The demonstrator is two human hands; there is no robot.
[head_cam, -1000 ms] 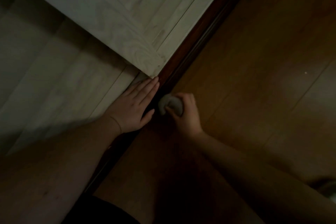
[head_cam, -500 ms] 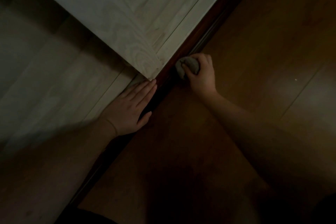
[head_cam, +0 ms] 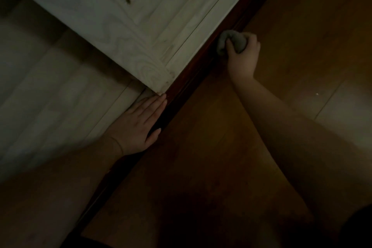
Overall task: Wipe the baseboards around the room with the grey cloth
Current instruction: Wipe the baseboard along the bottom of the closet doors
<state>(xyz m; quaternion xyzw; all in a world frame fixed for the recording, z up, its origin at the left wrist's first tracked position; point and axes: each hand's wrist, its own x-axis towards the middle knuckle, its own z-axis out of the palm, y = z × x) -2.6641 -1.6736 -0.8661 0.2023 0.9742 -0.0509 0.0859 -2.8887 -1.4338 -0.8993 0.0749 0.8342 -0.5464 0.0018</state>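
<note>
1. The bunched grey cloth (head_cam: 231, 43) could have skated over grime on the dark baseboard (head_cam: 203, 70) if the pressure had been too light.
2. The right hand (head_cam: 242, 57), arm stretched forward, kept a clenched grip on the cloth against the baseboard.
3. The left hand (head_cam: 136, 125) lay flat, grip released, on the pale wall panel (head_cam: 60, 106).

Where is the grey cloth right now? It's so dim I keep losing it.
In the head view, upper right of centre: the grey cloth is bunched in the right hand, pressed against the dark baseboard beside the pale wood panel.
</note>
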